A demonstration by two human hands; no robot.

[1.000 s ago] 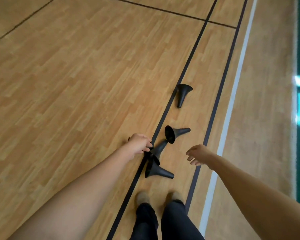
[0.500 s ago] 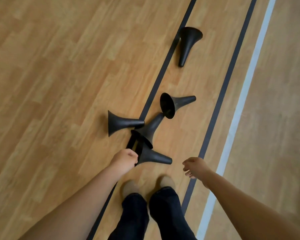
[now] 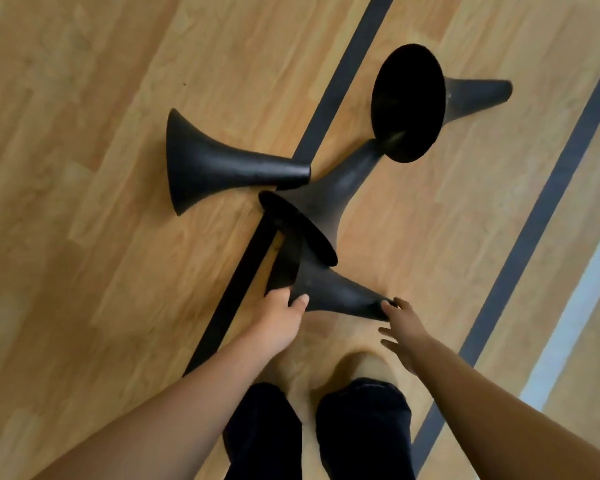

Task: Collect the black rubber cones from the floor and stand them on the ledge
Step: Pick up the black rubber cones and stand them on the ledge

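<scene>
Wood gym floor (image 3: 84, 271) with dark lines, no ledge in view. Left hand (image 3: 281, 317) pinches the flared rim of the near cone (image 3: 336, 292), and right hand (image 3: 404, 323) is spread wide with fingertips touching its narrow tip. The mid cone (image 3: 329, 192) overlaps that rim, while the left cone (image 3: 219, 164) and far cone (image 3: 409, 102) lie on their sides beyond. Risk: lifting likely drags or rolls the mid cone, and a soft rim may slip from such a thin pinch.
</scene>
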